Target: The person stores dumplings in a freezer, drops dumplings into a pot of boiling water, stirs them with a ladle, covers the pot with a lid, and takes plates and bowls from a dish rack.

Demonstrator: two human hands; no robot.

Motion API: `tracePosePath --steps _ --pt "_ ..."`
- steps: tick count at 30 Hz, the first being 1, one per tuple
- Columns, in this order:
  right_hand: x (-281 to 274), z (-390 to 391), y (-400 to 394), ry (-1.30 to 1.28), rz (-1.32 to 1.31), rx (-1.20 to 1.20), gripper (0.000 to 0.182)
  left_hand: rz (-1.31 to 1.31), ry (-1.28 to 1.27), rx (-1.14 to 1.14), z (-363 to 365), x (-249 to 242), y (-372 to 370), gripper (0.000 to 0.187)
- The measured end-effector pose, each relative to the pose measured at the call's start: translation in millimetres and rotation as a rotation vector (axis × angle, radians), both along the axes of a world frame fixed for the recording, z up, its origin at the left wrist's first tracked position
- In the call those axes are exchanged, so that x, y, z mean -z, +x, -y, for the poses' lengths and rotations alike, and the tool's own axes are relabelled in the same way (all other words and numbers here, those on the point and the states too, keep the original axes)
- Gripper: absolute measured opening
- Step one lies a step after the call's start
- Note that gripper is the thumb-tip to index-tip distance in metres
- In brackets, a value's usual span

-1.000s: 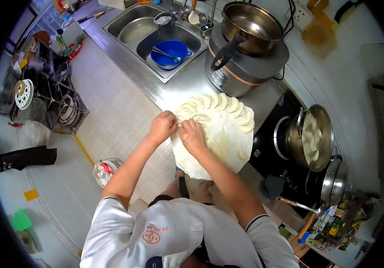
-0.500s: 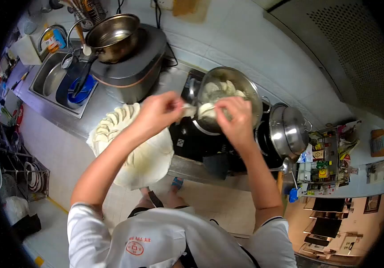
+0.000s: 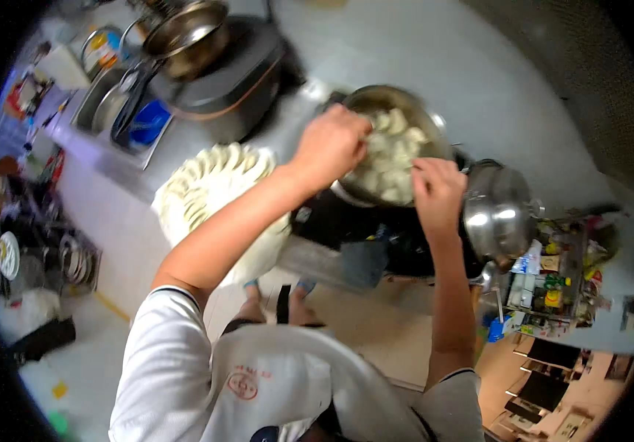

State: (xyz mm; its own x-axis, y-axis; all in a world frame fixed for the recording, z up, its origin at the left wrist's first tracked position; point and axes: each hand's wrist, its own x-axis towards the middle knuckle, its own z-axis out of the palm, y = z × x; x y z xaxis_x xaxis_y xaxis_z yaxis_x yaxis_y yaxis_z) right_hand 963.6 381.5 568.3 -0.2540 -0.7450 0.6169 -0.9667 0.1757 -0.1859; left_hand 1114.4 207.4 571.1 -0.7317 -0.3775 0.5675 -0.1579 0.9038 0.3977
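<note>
A steel pot [image 3: 440,131] on the stove holds water and several pale dumplings [image 3: 392,158]. Over the pot's left side, my left hand [image 3: 334,144] has its fingers curled in; whatever they may hold is hidden. At the pot's right front side is my right hand [image 3: 440,190], its fingers bent together toward the dumplings, and blur hides whether anything is between them. Rows of pleated raw dumplings [image 3: 202,180] lie on a floured round board [image 3: 250,254], partly behind my left forearm.
Left of the pot stands a rice cooker [image 3: 228,103] with a steel saucepan [image 3: 184,44] on its lid. A sink [image 3: 99,110] with a blue basin [image 3: 149,121] lies farther left. A lidded steel pot [image 3: 505,210] sits at right, near a condiment rack [image 3: 552,280].
The dumplings that were between my fingers no longer show there. My hands have moved apart, left hand up, right hand to the right. More dumplings show in the pot, and the view has shifted.
</note>
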Motion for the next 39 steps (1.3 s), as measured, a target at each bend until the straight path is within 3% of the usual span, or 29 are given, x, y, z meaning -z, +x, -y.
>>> tracePosePath --steps 2,4,6,8,11,16,22,26,29,31,32,33,39 --pt "-1 -4 52 0.017 0.175 -0.066 0.016 -0.222 0.065 -0.145 15 -1 65 0.012" --pt "25 9 101 0.048 0.418 -0.335 0.015 -0.183 0.281 -0.382 30 24 138 0.013" --pt "62 29 154 0.165 0.466 -0.387 0.017 0.004 0.536 -0.710 39 66 204 0.012" --pt "113 51 195 0.277 0.619 -0.401 0.021 0.086 0.467 -0.751 40 124 262 0.012" --pt "166 87 242 0.298 0.740 -0.409 0.022 0.229 0.645 -0.780 21 173 314 0.015" --pt "197 131 290 0.330 0.535 -0.562 0.025 0.301 0.710 -0.721 4 183 325 0.016" --pt "211 153 302 0.385 0.343 -0.603 0.021 0.318 0.472 -0.733 7 205 324 0.012" --pt "209 153 293 0.414 0.146 -0.648 0.014 0.264 0.367 -0.687 6 187 325 0.009" --pt "204 148 285 0.375 0.105 -0.673 0.011 0.255 0.341 -0.647 4 186 323 0.009" --pt "205 144 284 0.423 0.142 -0.723 0.025 0.325 0.387 -0.635 5 190 325 0.011" --pt "207 143 284 0.567 0.142 -0.712 0.031 0.381 0.434 -0.645 3 190 325 0.012" --pt "214 139 288 0.490 0.125 -0.657 0.032 0.376 0.507 -0.667 3 185 322 0.012" --pt "215 129 282 0.481 0.290 -0.582 0.004 0.238 0.645 -0.632 10 145 314 0.010"
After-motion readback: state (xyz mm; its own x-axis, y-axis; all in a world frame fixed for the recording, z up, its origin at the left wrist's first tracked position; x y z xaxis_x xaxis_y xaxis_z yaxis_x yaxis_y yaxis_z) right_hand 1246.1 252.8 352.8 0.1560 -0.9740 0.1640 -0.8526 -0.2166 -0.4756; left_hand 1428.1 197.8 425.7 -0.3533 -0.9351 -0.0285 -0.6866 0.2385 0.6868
